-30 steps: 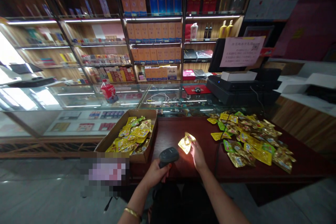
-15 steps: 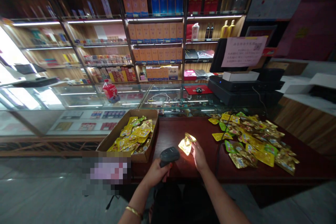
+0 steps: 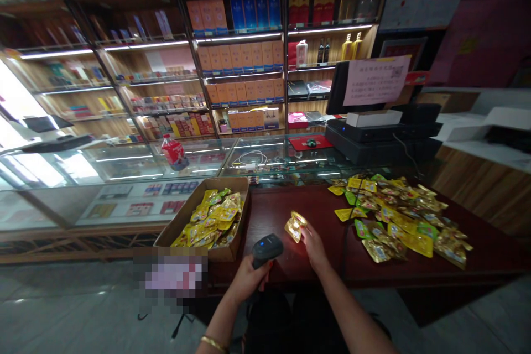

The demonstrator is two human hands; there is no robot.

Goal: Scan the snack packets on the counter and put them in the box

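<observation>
My left hand (image 3: 248, 278) is closed round the handle of a black barcode scanner (image 3: 267, 249), whose head points toward the packet and carries a small blue light. In my right hand (image 3: 312, 246) is a small gold foil snack packet (image 3: 295, 226), gripped at its right edge above the table. A heap of yellow, green and gold snack packets (image 3: 400, 215) lies on the table to the right. More packets (image 3: 215, 215) fill an open cardboard box (image 3: 245, 199) at the left.
The dark red table (image 3: 269, 204) meets a glass display counter (image 3: 199, 155) at its far side. On that counter stand a red bottle (image 3: 173, 152), a white cable (image 3: 250, 161) and a black register with a monitor (image 3: 338, 88). A dark cord (image 3: 348, 232) crosses the table.
The bright scanning light on the packet has gone out, and a blue light now shows on the scanner. Both hands keep their holds; the view has shifted slightly.
</observation>
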